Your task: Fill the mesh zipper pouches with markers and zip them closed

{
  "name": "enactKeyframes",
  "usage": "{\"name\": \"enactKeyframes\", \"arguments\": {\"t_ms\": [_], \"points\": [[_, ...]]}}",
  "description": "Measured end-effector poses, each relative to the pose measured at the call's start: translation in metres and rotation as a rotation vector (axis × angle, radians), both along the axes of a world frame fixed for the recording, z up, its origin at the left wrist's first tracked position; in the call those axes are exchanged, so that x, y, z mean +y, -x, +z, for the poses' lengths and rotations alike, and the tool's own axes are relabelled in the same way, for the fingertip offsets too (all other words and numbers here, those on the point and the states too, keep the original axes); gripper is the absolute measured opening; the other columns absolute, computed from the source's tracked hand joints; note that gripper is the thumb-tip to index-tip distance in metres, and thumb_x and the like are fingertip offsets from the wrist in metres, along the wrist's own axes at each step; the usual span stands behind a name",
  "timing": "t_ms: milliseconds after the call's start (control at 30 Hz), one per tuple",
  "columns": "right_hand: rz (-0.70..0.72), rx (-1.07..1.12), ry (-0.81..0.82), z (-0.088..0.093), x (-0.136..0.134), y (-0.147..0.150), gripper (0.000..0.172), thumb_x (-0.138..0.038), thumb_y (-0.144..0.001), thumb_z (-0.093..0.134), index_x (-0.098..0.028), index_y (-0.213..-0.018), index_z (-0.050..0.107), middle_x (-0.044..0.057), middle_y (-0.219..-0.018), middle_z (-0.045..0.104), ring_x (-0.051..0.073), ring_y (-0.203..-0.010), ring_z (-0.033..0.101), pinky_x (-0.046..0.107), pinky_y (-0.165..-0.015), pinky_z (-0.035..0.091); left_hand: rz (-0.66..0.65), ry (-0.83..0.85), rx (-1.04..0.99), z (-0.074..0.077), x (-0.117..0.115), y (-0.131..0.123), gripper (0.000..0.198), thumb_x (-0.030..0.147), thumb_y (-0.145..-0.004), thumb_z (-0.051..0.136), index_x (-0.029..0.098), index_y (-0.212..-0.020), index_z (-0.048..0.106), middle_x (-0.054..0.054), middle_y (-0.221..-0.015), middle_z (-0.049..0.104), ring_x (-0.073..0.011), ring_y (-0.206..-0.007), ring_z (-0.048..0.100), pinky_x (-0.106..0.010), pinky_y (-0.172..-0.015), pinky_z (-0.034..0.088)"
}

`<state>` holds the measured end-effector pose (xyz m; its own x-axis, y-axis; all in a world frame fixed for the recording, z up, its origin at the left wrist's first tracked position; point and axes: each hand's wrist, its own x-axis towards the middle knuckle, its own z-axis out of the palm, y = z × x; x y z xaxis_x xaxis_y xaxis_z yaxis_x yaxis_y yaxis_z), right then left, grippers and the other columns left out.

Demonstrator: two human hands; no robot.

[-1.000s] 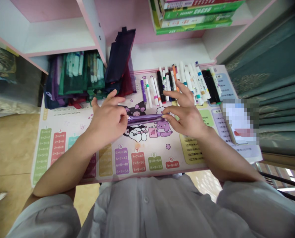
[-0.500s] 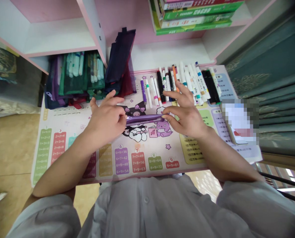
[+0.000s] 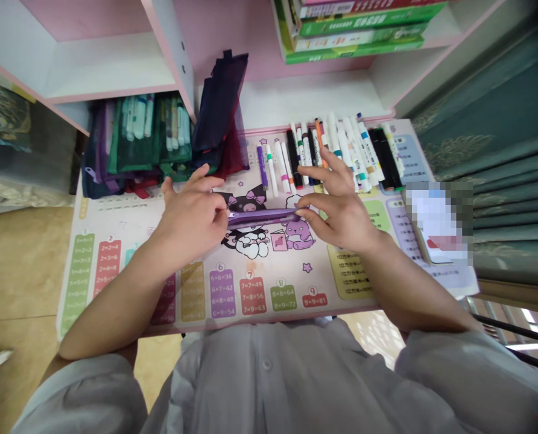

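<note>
One slim purple zip pouch (image 3: 262, 217) lies flat and lengthwise on a glossy pink printed desk mat (image 3: 115, 208), over the cartoon figures and between both hands. The left hand (image 3: 190, 220) closes on the pouch's left end beside the small zip pull (image 3: 229, 214), though the hand partly hides the exact grip; its upper fingers (image 3: 201, 181) fan open toward the shelf. The right hand (image 3: 339, 211) pinches the other end lightly between thumb and forefinger, its remaining fingers (image 3: 323, 173) raised and spread. Risks: a pull drawn off the line of the zip could catch the pouch's fabric and jam, while so light a right-hand hold could let the pouch slide on the slick mat. Those raised fingers sit near a loose row of colour-capped felt-tip markers (image 3: 327, 150), unconfined and easily scattered by a knock. Beyond the left hand, a tall dark navy mesh pouch (image 3: 217, 102) stands beside a crowded stack of green and purple mesh pouches (image 3: 136, 135), and a careless elbow or wrist could tip it onto the mat.
</note>
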<state>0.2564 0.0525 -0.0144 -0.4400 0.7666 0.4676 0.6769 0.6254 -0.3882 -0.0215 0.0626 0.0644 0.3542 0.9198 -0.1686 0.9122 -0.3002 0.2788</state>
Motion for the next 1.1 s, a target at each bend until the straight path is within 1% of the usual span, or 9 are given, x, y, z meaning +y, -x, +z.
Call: {"name": "enactKeyframes", "arguments": {"t_ms": [133, 300, 400, 533, 667, 833, 933, 1100], "points": [[0.001, -0.001, 0.001, 0.0006, -0.0002, 0.0005, 0.008, -0.032, -0.087, 0.061, -0.029, -0.088, 0.069, -0.003, -0.144, 0.052, 0.04, -0.149, 0.025, 0.069, -0.118, 0.026, -0.011, -0.006, 0.005, -0.0004, -0.0003, 0.0007, 0.023, 0.022, -0.084, 0.052, 0.023, -0.067, 0.068, -0.002, -0.14, 0.061, -0.0316, -0.146, 0.035, -0.067, -0.12, 0.014], [-0.026, -0.02, -0.011, 0.0025, -0.0008, 0.0031, 0.008, -0.031, -0.087, 0.061, -0.028, -0.084, 0.068, -0.002, -0.141, 0.055, 0.04, -0.148, 0.028, 0.069, -0.116, 0.03, 0.001, 0.017, 0.021, 0.0006, -0.0001, 0.0002, 0.026, 0.023, -0.085, 0.051, 0.022, -0.066, 0.068, -0.002, -0.14, 0.06, -0.0358, -0.146, 0.036, -0.07, -0.119, 0.012], [-0.025, -0.02, -0.021, 0.003, -0.001, 0.0031, 0.009, -0.03, -0.087, 0.061, -0.027, -0.082, 0.067, -0.002, -0.14, 0.055, 0.039, -0.148, 0.029, 0.069, -0.115, 0.031, 0.016, 0.022, 0.023, 0.0018, 0.0001, 0.0002, 0.025, 0.023, -0.084, 0.051, 0.022, -0.066, 0.068, -0.002, -0.14, 0.06, -0.0367, -0.146, 0.036, -0.07, -0.12, 0.011], [-0.024, -0.025, -0.011, 0.0027, -0.001, 0.0022, 0.008, -0.03, -0.087, 0.061, -0.027, -0.082, 0.067, -0.002, -0.142, 0.054, 0.04, -0.148, 0.028, 0.069, -0.115, 0.03, 0.009, 0.01, 0.023, 0.0019, 0.0001, 0.0014, 0.025, 0.023, -0.084, 0.051, 0.022, -0.067, 0.069, -0.002, -0.139, 0.061, -0.0357, -0.145, 0.036, -0.07, -0.12, 0.012], [-0.011, -0.014, -0.027, 0.0026, -0.0008, 0.0024, 0.011, -0.029, -0.087, 0.061, -0.026, -0.079, 0.066, -0.001, -0.142, 0.054, 0.039, -0.147, 0.03, 0.067, -0.116, 0.031, -0.002, -0.008, 0.027, 0.0001, 0.0002, 0.0028, 0.025, 0.024, -0.084, 0.051, 0.023, -0.068, 0.07, -0.001, -0.137, 0.062, -0.0349, -0.145, 0.037, -0.068, -0.12, 0.013], [-0.02, -0.031, 0.008, 0.0034, -0.001, 0.0021, 0.008, -0.032, -0.087, 0.061, -0.028, -0.084, 0.068, -0.001, -0.141, 0.054, 0.04, -0.149, 0.027, 0.068, -0.117, 0.028, -0.005, -0.011, 0.046, 0.0001, 0.0008, 0.0042, 0.025, 0.024, -0.085, 0.05, 0.023, -0.07, 0.07, -0.001, -0.138, 0.061, -0.0339, -0.144, 0.038, -0.066, -0.121, 0.015], [-0.015, -0.036, 0.022, 0.0035, -0.0008, 0.0002, 0.01, -0.033, -0.088, 0.06, -0.027, -0.085, 0.068, -0.002, -0.144, 0.052, 0.041, -0.149, 0.025, 0.068, -0.117, 0.027, -0.003, 0.007, 0.07, 0.0021, 0.0013, 0.0045, 0.027, 0.023, -0.085, 0.048, 0.022, -0.072, 0.071, -0.002, -0.139, 0.061, -0.0346, -0.145, 0.037, -0.068, -0.119, 0.015], [0.011, -0.045, 0.019, 0.0036, -0.0004, -0.0016, 0.009, -0.029, -0.088, 0.061, -0.026, -0.082, 0.067, -0.002, -0.147, 0.048, 0.041, -0.149, 0.024, 0.066, -0.117, 0.025, 0.005, 0.027, 0.1, 0.0042, 0.0017, 0.0035, 0.028, 0.022, -0.086, 0.047, 0.021, -0.073, 0.073, -0.003, -0.141, 0.059, -0.0358, -0.145, 0.036, -0.071, -0.118, 0.014]]}}
